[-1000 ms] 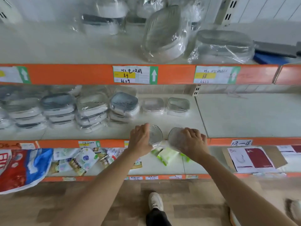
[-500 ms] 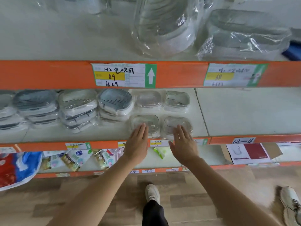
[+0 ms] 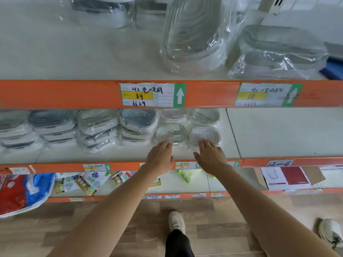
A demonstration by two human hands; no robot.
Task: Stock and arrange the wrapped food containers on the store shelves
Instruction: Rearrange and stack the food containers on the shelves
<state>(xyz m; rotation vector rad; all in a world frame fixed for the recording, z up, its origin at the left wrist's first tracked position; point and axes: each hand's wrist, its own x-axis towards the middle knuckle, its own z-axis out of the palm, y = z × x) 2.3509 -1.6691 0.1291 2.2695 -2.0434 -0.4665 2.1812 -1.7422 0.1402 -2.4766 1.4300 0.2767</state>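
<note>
- Two hands are seen: left hand [image 3: 161, 158] and right hand [image 3: 211, 158].
- Four small clear containers [image 3: 170, 133] are counted at centre frame.
- Two large price labels [image 3: 152, 94] are seen on the upper orange rail.
- Two white shoes [image 3: 176, 221] are seen below.

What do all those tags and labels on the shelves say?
"H2", handwritten characters, "89", "6629": the price tag on the upper orange shelf edge.
"68", number below cut off: the right price tag on the same edge.
"13-4": the white slip on the middle shelf edge.
Lower tags, packet prints and the box label: too small or blurred.
</note>
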